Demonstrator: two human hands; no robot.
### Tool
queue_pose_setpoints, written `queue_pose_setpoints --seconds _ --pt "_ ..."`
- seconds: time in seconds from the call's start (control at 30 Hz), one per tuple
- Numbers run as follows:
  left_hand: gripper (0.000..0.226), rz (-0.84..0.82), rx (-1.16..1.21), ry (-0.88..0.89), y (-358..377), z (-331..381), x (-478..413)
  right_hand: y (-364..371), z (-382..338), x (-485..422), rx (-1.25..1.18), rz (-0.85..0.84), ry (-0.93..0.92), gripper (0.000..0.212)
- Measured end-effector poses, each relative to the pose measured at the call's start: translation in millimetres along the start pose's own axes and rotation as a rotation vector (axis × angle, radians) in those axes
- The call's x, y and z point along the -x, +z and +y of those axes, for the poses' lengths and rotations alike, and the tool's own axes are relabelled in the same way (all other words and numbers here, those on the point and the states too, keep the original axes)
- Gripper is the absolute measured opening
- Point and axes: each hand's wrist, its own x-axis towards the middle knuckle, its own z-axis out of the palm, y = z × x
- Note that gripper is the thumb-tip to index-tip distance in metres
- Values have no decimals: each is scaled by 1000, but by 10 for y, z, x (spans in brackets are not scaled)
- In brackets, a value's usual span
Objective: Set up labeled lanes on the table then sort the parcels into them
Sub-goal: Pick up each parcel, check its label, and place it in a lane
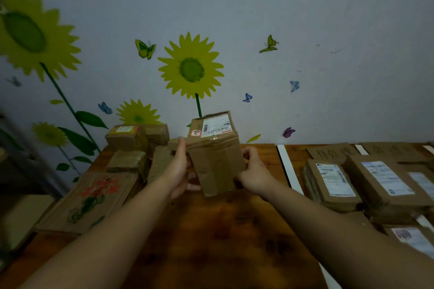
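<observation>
While I hold parcel (216, 157) tilted above surface (211, 241), left grip (179, 166) curls round its left side; right grip (254, 170) clasps its right edge, fingers curled. One parcel held. Left pile (128, 162): five cartons. Right stack (333, 185): four white labels visible. White strips (290, 169): three.

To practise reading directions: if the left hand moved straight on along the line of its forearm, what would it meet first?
The left hand grips the cardboard box, which lies right in that line, so it meets the box at once. Past it probably comes the wall, though depth is unclear.
</observation>
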Motion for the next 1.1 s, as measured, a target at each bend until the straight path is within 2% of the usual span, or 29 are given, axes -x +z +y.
queue_pose_setpoints --seconds 0.13,0.27,0.33,0.43,0.67,0.8,0.97,1.1 --pt "61 -37 2 -3 -167 44 354 150 -111 233 -49 2 -29 49" --pt "30 -68 -6 86 -436 -36 611 354 -280 546 -257 -9 -60 39" --pt "46 -53 -11 155 -524 -127 659 461 -346 675 -267 6 -65 34" --pt "65 -47 -3 210 -578 -264 764 581 -377 822 -223 40 -49 38" --pt "51 -86 74 262 -576 -430 1006 644 -308 1187 -200 85 -33 47" --pt "57 -109 34 273 -409 -498 1071 525 -211 1394 -155 123 -44 50" --pt "61 -197 -60 268 -4 -548 1172 199 -22 1707 -98 212 -27 57" --pt "61 -281 -130 253 604 -620 1308 -295 237 2080 -93 302 0 56"
